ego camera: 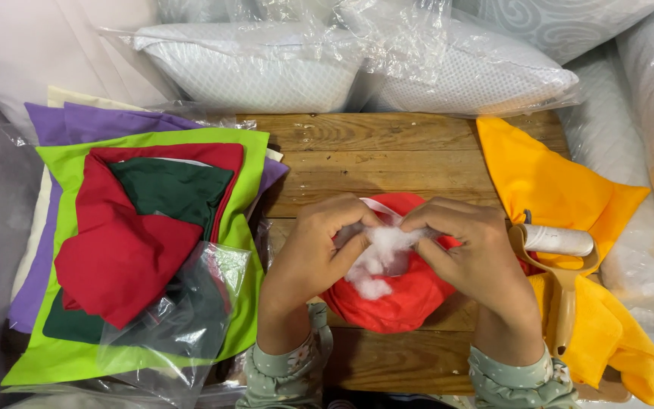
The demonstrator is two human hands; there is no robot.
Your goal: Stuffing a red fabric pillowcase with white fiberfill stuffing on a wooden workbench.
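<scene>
I see both hands, left hand and right hand, pinched shut on the red cover mid-table, left of the lint roller; white stuffing wants tucking evenly, I judge.

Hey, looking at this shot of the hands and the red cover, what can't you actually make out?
Head view:
- Red cover's opening: hidden by both hands, left hand, right hand.
- White stuffing: mostly inside, amount unclear.
- Lint roller: handle end hidden by the yellow cloth.
- Green cloth: blurred by clear plastic.
</scene>
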